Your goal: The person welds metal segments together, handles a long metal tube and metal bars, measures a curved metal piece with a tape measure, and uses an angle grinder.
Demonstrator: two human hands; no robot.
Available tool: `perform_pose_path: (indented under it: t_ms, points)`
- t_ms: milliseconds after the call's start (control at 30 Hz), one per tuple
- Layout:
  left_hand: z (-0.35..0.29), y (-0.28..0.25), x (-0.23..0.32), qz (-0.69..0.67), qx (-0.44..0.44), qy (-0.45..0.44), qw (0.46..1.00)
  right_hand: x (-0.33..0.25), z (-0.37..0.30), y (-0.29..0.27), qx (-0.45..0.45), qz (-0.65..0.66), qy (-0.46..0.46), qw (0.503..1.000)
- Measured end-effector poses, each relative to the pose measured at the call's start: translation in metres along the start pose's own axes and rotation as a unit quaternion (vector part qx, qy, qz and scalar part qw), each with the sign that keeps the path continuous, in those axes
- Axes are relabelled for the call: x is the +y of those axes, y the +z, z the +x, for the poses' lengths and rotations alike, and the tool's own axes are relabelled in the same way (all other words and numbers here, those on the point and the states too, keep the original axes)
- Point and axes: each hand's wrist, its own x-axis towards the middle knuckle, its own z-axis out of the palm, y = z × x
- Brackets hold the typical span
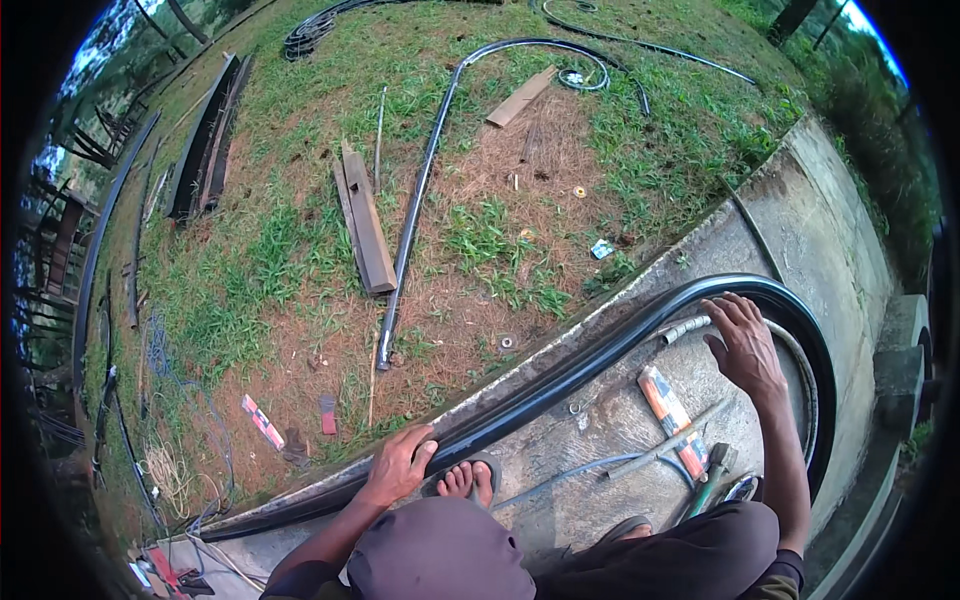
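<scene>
A thick black pipe (540, 400) runs along the concrete strip and bends round in a wide loop on my right. My left hand (398, 468) lies over its near stretch, fingers on the far side and thumb on the near side. Up at the bend, my right hand (745, 345) is spread open, its fingertips by the pipe's inner edge. Close to that hand, inside the loop, is the cut end of a grey ribbed hose (688, 328). Between my arms lie an orange, white and blue long packet (668, 410), a thin grey tube (670, 441) and a hammer (715, 470) with a green handle.
A raised edge (545, 350) divides concrete from grass. Beyond it lie a second black pipe (425, 175) with a curled end, wooden planks (368, 225) and a loose board (522, 97). A blue hose (570, 472) crosses the concrete near my sandalled feet (470, 480).
</scene>
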Motion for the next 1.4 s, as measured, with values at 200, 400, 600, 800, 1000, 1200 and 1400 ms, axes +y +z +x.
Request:
perform_pose_path:
  t_ms: [200, 400, 600, 800, 1000, 1200, 1400]
  points:
    - [-0.024, -0.011, 0.007, 0.153, -0.071, 0.007, 0.986, -0.014, 0.0, -0.05, -0.134, -0.063, -0.046, 0.988]
    - [-0.018, -0.008, 0.01, 0.158, -0.061, 0.055, 0.984, -0.029, -0.004, -0.074, -0.059, -0.072, -0.057, 0.994]
    - [-0.019, 0.026, 0.086, -0.109, 0.021, 0.111, 0.988, -0.043, -0.033, -0.02, -0.019, 0.027, -0.13, 0.991]
    - [-0.041, 0.047, 0.121, -0.483, -0.395, -0.094, 0.776, 0.017, -0.081, 0.081, 0.076, 0.125, 0.003, 0.989]
    - [-0.091, 0.016, 0.126, -0.495, -0.443, -0.174, 0.727, 0.101, -0.162, 0.174, 0.171, 0.165, 0.235, 0.942]
    - [-0.084, 0.021, 0.064, -0.64, -0.583, -0.089, 0.492, 0.142, -0.205, 0.214, 0.212, 0.182, 0.345, 0.896]
    - [-0.066, -0.064, 0.199, -0.263, -0.312, -0.262, 0.875, 0.142, -0.158, 0.222, 0.275, 0.205, 0.361, 0.867]
